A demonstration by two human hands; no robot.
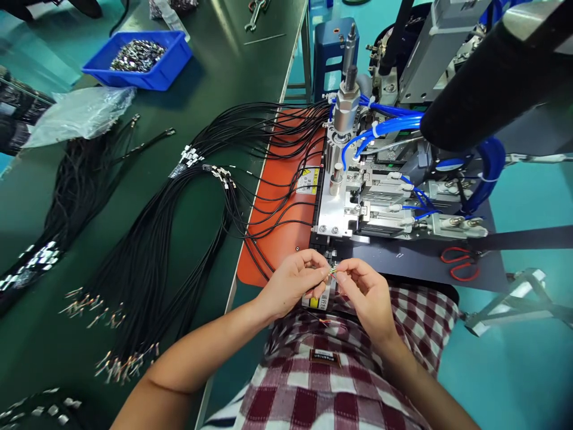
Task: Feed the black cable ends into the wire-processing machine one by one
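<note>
Long green counter (219, 74) on the left, pneumatic machine (340, 206) up front, bunches of black cables (152, 215) spread over the counter. Left hand (290, 280) and right hand (370, 292) meet at the machine's near edge, fingers of both pinching some tiny coloured wires (332, 270) between them — looks like a strand-separating step to me. Next move probably calls for a steady, light pinch — those ends are fiddly.
</note>
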